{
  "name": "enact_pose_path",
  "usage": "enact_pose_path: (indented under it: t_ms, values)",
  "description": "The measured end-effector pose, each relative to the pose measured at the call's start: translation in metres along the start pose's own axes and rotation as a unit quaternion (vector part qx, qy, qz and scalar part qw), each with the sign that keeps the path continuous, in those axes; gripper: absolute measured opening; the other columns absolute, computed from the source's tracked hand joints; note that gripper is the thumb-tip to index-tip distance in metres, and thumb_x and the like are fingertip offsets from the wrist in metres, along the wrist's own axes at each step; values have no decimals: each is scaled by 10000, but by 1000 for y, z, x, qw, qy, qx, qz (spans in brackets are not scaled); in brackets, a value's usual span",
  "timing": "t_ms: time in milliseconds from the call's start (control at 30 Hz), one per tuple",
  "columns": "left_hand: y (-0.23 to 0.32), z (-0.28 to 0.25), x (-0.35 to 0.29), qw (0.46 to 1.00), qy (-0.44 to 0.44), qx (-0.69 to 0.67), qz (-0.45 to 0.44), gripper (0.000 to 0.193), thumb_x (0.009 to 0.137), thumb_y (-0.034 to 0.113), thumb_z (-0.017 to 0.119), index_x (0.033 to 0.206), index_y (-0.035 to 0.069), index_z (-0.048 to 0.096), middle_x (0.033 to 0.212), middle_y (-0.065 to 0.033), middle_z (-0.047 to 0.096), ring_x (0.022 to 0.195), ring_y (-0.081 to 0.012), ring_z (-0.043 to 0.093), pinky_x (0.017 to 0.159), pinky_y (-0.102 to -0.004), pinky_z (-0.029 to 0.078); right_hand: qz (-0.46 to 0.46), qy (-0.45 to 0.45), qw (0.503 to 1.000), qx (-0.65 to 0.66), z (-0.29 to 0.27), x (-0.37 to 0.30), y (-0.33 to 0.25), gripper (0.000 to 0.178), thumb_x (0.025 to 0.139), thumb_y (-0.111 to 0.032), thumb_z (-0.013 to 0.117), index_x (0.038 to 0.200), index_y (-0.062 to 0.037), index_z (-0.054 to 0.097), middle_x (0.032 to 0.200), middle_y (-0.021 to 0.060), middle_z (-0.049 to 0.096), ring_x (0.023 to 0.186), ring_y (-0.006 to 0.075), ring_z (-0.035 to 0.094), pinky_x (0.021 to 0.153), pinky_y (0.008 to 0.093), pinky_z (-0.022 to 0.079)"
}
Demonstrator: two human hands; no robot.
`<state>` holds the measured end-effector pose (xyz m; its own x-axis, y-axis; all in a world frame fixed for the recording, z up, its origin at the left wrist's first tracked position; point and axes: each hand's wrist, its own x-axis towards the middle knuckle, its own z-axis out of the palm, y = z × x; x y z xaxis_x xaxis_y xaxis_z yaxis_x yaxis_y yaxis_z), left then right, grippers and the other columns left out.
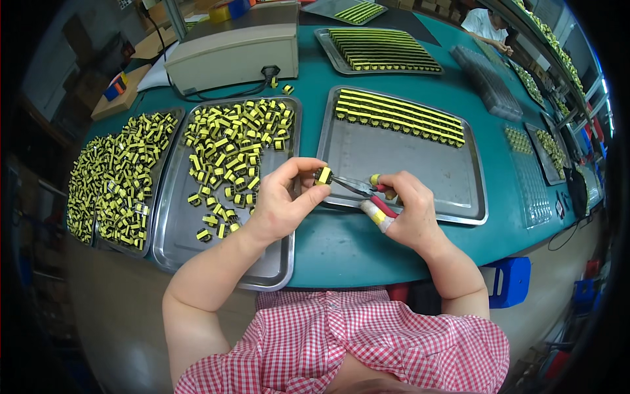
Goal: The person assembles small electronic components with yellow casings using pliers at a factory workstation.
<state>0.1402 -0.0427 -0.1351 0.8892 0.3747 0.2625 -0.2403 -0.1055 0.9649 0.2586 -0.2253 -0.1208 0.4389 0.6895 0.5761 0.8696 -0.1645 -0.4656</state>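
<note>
My left hand (281, 205) pinches a small yellow-taped transformer (323, 175) with black ends between thumb and fingertips. My right hand (415, 211) is closed around long-nose pliers (359, 190) with red handles; their tips reach the transformer's right side. Tape or wrapping covers the right thumb and one finger. Beneath and beyond the hands is a metal tray (400, 174), where several tight rows of yellow-topped transformers (400, 118) line the far side. Left of it, another metal tray (180, 230) holds a loose heap of similar transformers (230, 148).
A fuller tray of loose transformers (125, 177) stands at the far left. Behind are a beige instrument (233, 56) with a black cable and a tray of filled rows (380, 49). Clear plastic trays (485, 79) lie right on the green table (518, 197). Another person (485, 26) sits far right.
</note>
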Motion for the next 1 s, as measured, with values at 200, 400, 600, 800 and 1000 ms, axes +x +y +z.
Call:
enact_pose_path:
  t_ms: [200, 400, 600, 800, 1000]
  values:
    - [1, -1, -1, 999, 9, 48, 16, 292, 754, 58, 675, 1021, 6, 569, 760, 13, 518, 673, -47, 468, 613, -185, 411, -2, -1, 1000, -12, -2, 0, -1, 366, 577, -76, 791, 871, -25, 580, 720, 72, 564, 601, 188, 549, 536, 283, 457]
    - [9, -1, -1, 993, 6, 117, 30, 295, 737, 71, 688, 1003, 14, 575, 738, -1, 515, 638, -58, 465, 583, -196, 411, -23, 16, 999, -29, -4, 1, 2, 368, 561, -72, 796, 860, -33, 584, 694, 60, 564, 582, 179, 541, 521, 278, 448]
    - [10, -2, 1, 990, -17, 137, 38, 290, 738, 84, 683, 993, 6, 570, 761, -17, 545, 635, -75, 472, 592, -214, 422, -30, 23, 998, -44, -9, 3, 1, 359, 557, -68, 796, 849, -40, 588, 692, 59, 563, 579, 175, 540, 515, 269, 441]
    - [3, -2, 1, 994, -15, 111, 14, 285, 743, 81, 678, 995, 2, 572, 794, -25, 570, 664, -72, 483, 608, -219, 428, 18, -19, 999, -25, -8, 2, 1, 364, 577, -76, 795, 879, -22, 600, 720, 64, 579, 603, 163, 559, 534, 263, 457]
    - [-3, 0, 2, 1000, 7, -8, -10, 266, 777, 57, 655, 1013, -18, 558, 824, -13, 572, 709, -55, 491, 663, -202, 434, 50, -29, 998, 29, -3, 1, 2, 348, 623, -82, 774, 910, -4, 594, 767, 94, 593, 661, 183, 602, 605, 269, 497]
